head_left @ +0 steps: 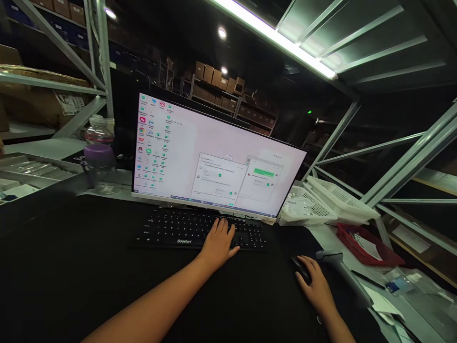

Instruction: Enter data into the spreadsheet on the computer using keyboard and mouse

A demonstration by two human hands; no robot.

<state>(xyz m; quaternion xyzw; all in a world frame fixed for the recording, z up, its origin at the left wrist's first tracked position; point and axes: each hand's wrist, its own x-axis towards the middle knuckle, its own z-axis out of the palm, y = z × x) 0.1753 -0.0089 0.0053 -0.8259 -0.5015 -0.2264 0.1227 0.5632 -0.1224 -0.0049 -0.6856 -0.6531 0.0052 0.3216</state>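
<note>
My left hand (pixel 217 243) rests on the right part of a black keyboard (pixel 174 227), palm down with the fingers stretched over the keys. Further right, my right hand (pixel 317 284) is wrapped round a black computer mouse (pixel 302 270) on the dark desk mat (pixel 250 295). Behind the keyboard stands a lit monitor (pixel 221 152), showing desktop icons at its left side and two chat windows lower right. Just right of the mouse lies a grey handheld barcode scanner (pixel 344 274).
White plastic baskets (pixel 328 205) and a red tray (pixel 367 245) with papers stand at right, near a small bottle (pixel 402 283). At left are a purple-lidded cup (pixel 99 157) and a clear bottle (pixel 98 128). Metal shelving (pixel 342 128) surrounds the desk; boxes (pixel 216 78) fill racks behind.
</note>
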